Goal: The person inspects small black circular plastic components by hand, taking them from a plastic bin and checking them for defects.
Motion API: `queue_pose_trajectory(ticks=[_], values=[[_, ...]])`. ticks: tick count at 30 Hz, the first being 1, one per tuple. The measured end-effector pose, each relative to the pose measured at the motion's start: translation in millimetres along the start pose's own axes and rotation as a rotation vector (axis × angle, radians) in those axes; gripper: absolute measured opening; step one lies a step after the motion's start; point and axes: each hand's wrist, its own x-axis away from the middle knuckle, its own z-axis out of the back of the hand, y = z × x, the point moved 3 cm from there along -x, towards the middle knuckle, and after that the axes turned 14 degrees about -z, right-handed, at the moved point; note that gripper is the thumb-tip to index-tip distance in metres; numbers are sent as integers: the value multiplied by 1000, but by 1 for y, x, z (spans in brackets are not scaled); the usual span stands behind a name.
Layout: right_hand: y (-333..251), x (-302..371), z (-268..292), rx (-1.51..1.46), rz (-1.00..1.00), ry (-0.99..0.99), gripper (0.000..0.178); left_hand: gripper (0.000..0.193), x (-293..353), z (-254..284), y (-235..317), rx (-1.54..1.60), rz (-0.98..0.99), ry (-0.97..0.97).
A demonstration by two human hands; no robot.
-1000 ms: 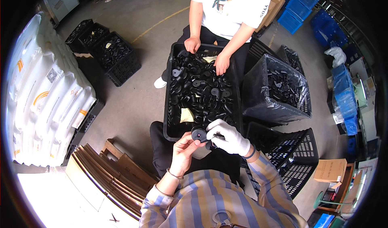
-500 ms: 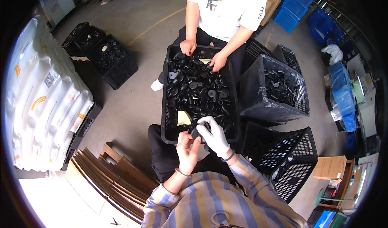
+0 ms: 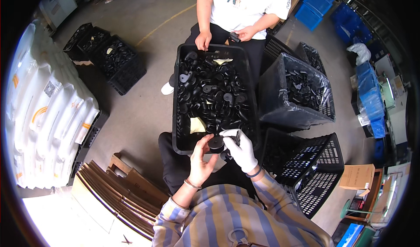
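Observation:
Above the near edge of a black plastic crate (image 3: 176, 99), my bare left hand (image 3: 200, 164) grips a round-ended black plastic part (image 3: 216, 143) between fingers and thumb. My right hand (image 3: 243, 154), in a white glove, is closed at the same part's right side. More black plastic shows at its fingers, but I cannot tell whether that is a separate piece. Many similar black parts (image 3: 209, 89) fill the crate, with a pale yellow scrap (image 3: 197, 125) near the left wall. Across the crate, a co-worker's hand (image 3: 247, 33) holds a dark piece (image 3: 235, 37); their other hand (image 3: 203, 40) is at the far rim.
To the right stand a plastic-lined bin (image 3: 273, 96) of black parts and a tilted perforated crate (image 3: 321, 170). Flattened cardboard (image 3: 118, 199) leans at lower left, below stacked white sacks (image 3: 48, 115). Further crates of parts (image 3: 127, 78) sit on the floor at upper left.
The part between my hands now shows its round face more plainly, and my right hand has shifted slightly right and down. One co-worker's hand has come out of the crate holding a dark piece.

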Motion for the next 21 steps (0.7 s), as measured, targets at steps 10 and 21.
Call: queue_pose_trajectory(ticks=[10,21], values=[[32,-2,21,-124,-338,-213,20,25,12,-10,-18,-25,292,-149],[55,-20,127,-283,-651,-123,37,25,3,-40,-90,62,483,-267]])
